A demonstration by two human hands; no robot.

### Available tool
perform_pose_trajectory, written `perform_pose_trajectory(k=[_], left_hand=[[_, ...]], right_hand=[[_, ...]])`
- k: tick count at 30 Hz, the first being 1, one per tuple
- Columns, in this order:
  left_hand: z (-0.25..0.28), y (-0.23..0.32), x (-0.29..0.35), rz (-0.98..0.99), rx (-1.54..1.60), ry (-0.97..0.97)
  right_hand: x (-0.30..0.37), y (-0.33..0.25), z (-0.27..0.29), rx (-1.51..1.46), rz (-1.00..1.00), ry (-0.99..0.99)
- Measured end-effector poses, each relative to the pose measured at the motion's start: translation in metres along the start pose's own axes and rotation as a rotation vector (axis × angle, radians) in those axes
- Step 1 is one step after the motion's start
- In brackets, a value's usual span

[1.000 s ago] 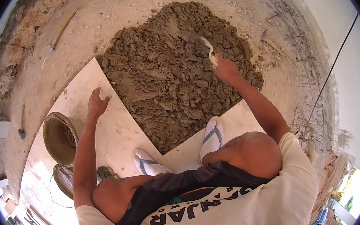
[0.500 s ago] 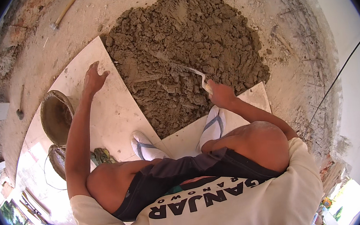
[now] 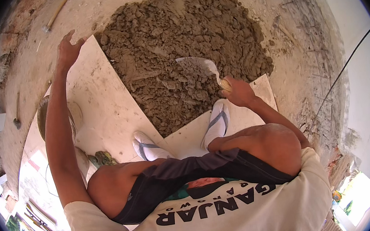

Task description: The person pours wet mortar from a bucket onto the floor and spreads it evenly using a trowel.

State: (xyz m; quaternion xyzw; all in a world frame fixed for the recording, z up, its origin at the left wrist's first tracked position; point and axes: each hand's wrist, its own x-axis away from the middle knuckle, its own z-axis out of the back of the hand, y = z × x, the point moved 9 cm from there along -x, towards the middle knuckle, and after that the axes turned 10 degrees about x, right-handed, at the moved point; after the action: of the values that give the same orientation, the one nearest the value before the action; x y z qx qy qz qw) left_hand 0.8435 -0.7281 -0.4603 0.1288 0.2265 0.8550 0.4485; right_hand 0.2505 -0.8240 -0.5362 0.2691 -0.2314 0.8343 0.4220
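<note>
My right hand (image 3: 238, 91) is closed around the handle of a trowel (image 3: 208, 65), whose flat metal blade points left over the mortar. Damp brown mortar (image 3: 185, 24) lies in a broad, lumpy heap in front of my feet. My left hand (image 3: 70, 50) holds nothing and has its fingers apart, above the far corner of the pale tile floor (image 3: 103, 96). Below that arm stands a bucket (image 3: 75, 115), partly hidden by my forearm. A second container (image 3: 82, 163) beside it is mostly covered by the same arm.
A crumpled cloth-like bundle (image 3: 102, 159) lies by my left knee. Long-handled tools, a hammer-like one (image 3: 18, 122) and another (image 3: 57, 13), rest on the bare ground at left. A black cable (image 3: 346, 75) runs along the white wall at right.
My left hand has moved away and to the left, past the tile corner. The trowel has come slightly toward me and right, and its blade, earlier seen edge-on, now shows its flat face.
</note>
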Motion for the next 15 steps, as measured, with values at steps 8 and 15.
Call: perform_pose_trajectory(k=[8, 15], left_hand=[[0.113, 0.066, 0.031, -0.037, 0.103, -0.084], [0.218, 0.085, 0.236, 0.308, 0.241, -0.328]], right_hand=[[0.065, 0.036, 0.156, -0.126, -0.188, 0.193], [0.250, 0.091, 0.276, -0.132, -0.454, 0.247]])
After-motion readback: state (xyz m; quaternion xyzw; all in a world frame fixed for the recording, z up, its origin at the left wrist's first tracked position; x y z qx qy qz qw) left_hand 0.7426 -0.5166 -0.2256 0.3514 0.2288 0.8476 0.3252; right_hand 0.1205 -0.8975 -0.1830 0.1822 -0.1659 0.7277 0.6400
